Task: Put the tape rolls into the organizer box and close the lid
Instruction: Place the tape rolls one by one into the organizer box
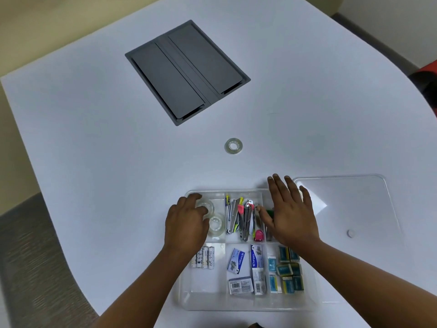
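Note:
A clear organizer box [203, 300] with several compartments sits at the near edge of the white table. My left hand [185, 222] is in its far-left compartment, fingers curled on a clear tape roll [206, 206]. A second clear tape roll [216, 225] lies beside it in the same compartment. A third clear tape roll [233, 146] lies flat on the table beyond the box. My right hand [289, 213] hovers flat with spread fingers over the box's far-right part, holding nothing. The clear lid [350, 204] lies on the table to the right of the box.
The box holds staplers and clips [241, 216], batteries [204, 258], staple boxes [246, 271] and small blue packets [287, 271]. A grey cable hatch [186, 72] is set into the table farther back. The table edge curves close on the left, with floor below.

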{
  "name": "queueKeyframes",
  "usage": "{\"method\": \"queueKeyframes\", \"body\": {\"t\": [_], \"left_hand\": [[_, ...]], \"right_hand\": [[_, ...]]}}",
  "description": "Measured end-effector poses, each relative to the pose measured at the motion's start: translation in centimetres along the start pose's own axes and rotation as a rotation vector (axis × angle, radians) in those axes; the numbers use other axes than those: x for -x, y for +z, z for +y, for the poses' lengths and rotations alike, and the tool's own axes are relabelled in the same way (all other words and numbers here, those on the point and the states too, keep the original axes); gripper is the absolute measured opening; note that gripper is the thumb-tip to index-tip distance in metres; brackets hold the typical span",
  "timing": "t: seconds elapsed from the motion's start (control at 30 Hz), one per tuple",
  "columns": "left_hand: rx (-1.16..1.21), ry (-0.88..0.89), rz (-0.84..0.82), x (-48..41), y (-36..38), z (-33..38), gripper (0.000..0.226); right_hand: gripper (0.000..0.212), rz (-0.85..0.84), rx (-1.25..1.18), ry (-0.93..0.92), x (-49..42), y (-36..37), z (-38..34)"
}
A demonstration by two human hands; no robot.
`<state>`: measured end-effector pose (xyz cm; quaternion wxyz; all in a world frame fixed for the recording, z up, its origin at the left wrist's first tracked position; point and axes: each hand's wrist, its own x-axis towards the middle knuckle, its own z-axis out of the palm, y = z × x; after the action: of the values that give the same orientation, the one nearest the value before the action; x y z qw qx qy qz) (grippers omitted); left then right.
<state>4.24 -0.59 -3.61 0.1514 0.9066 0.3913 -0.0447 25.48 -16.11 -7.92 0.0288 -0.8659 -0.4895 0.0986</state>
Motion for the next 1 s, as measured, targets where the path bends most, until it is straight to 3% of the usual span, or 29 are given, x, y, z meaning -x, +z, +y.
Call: {"method": "queueKeyframes", "body": {"t": [0.53, 0.67, 0.83, 1.0], "left_hand": [[-0.306, -0.016, -0.125, -1.5, 1.3, 0.5, 0.033], [-0.182, -0.023, -0.075, -1.8, 0.3, 0.3, 0.037], [-0.006, 0.056, 0.152, -4.9, -1.8, 1.3, 0.008], [0.078, 0.115, 0.129, -10.4, -2.4, 2.5, 0.022]], "right_hand": [[0.074, 0.001, 0.004, 0.006, -0.1, 0.2, 0.0], [0.075, 0.001, 0.013, -0.003, -0.2, 0.3, 0.1], [0.075, -0.005, 0.011, 0.003, -0.2, 0.2, 0.1], [0.075, -0.011, -0.007, 0.008, -0.2, 0.1, 0.1]]}}
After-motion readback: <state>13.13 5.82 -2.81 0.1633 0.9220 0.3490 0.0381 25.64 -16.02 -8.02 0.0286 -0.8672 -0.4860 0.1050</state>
